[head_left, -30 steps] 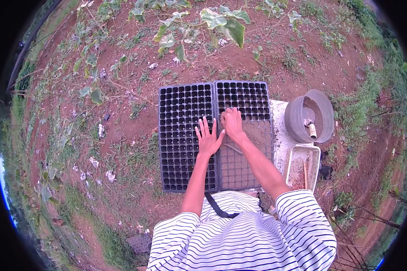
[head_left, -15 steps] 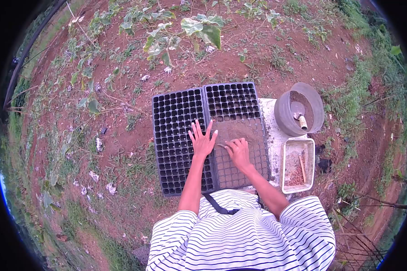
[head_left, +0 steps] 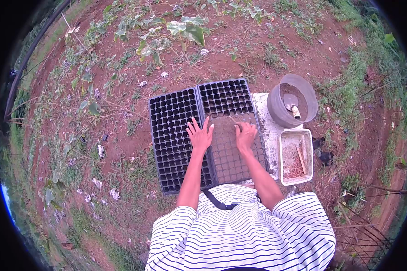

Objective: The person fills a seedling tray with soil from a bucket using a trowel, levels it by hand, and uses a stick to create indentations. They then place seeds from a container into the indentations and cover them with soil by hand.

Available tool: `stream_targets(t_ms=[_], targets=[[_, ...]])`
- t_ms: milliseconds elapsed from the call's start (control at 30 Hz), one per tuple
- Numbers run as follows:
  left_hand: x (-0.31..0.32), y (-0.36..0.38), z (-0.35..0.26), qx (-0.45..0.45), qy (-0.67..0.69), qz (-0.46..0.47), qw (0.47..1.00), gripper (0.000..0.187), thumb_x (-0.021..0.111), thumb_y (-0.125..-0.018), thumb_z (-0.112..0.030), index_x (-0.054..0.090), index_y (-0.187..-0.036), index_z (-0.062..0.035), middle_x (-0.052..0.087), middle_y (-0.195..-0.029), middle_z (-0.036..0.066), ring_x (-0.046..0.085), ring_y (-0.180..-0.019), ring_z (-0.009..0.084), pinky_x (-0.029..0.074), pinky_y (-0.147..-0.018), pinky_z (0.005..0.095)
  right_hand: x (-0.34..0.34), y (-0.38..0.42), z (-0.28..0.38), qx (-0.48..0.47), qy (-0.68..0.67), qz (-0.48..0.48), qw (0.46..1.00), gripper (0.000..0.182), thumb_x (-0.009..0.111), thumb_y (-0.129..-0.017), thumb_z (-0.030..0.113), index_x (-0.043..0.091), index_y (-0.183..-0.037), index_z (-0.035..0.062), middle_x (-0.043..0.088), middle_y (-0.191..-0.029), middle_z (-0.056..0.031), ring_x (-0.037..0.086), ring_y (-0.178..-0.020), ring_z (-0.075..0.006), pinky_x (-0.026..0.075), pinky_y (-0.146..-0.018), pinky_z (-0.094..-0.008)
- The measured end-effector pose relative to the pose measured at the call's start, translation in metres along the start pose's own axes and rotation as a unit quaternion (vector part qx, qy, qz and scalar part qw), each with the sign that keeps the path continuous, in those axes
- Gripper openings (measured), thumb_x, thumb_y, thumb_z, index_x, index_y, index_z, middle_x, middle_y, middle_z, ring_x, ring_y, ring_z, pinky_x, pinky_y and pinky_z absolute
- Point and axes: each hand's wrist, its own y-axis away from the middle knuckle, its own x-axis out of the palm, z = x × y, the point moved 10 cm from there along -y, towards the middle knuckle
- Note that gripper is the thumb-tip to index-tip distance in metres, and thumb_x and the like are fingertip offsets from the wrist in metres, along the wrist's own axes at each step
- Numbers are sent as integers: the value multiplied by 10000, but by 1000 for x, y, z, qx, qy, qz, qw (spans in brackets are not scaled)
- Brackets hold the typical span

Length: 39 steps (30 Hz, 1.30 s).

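Two black seedling trays lie side by side. My left hand [head_left: 201, 137] rests with fingers spread on the inner edge of the left seedling tray [head_left: 174, 135], whose cells hold no soil. Soil [head_left: 224, 128] covers the middle and near cells of the right seedling tray [head_left: 226, 92]; the far rows are dark and open. Over that soil my right hand [head_left: 246, 137] is closed, fingertips down near the edge of the covered part. A thin pale line shows by its fingertips, too small to name.
Right of the trays stands a grey round tub [head_left: 287, 106] with soil and a trowel [head_left: 295, 110] inside. Nearer me, a white basket [head_left: 282, 158] holds a flat wooden stick [head_left: 300, 160] and small reddish bits. A pale board [head_left: 262, 117] lies under them. Leafy plants [head_left: 185, 29] grow beyond.
My right hand has moved away from me and slightly right across the soil, towards the far cells. My left hand stays spread on the tray. The whole view has shifted slightly.
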Motion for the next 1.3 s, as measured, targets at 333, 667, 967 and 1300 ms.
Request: stream_targets(t_ms=[333,667,967,1300], targets=[[13,32,-14,26,80,-44,995,539,452,-983,-383,380,-1457,-137,151,-1536,298,133,-1407,513,145,-1144,573,35,16,-5,45,53,7,998,101,691,-826,207,698,-868,115,635,-908,-52,522,-929,-261,376,-845,-412],[15,44,-1,32,21,-53,998,610,392,-997,-413,279,-1498,-83,164,-1559,230,125,-1433,451,123,-1144,576,54,28,8,82,31,27,996,90,679,-834,206,701,-870,126,637,-908,-50,530,-948,-261,376,-869,-415],[20,30,-14,100,-5,-40,994,586,350,-1013,-365,278,-1486,-25,201,-1576,134,152,-1458,339,123,-1154,548,69,26,12,95,-8,32,995,103,689,-831,227,704,-853,127,650,-912,-54,529,-952,-264,372,-880,-423],[10,22,-18,105,31,-65,992,554,292,-1022,-302,265,-1485,-1,208,-1575,140,173,-1456,320,124,-1164,503,83,23,30,85,-17,47,995,104,690,-832,229,706,-848,127,645,-895,-48,524,-949,-262,369,-885,-420]])
